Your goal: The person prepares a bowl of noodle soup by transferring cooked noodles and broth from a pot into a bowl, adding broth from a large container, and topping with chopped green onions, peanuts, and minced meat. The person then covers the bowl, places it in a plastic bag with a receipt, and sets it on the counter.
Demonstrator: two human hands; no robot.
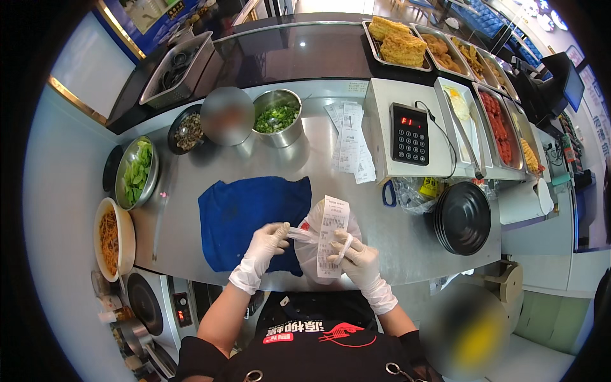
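Observation:
A white plastic bag stands at the front edge of the steel table, its contents hidden. My left hand, in a white glove, pinches one handle of the bag and pulls it to the left. The other handle loops over the fingers of my gloved right hand. A printed paper receipt is held upright by that same hand, in front of the bag. Under and beside my left hand lies a blue cloth, spread flat on the table.
Steel pot of chopped scallions, bowl of lettuce and tub of orange shreds line the back and left. Several receipts lie beside a keypad unit. Black bowls are stacked at right, near blue-handled scissors.

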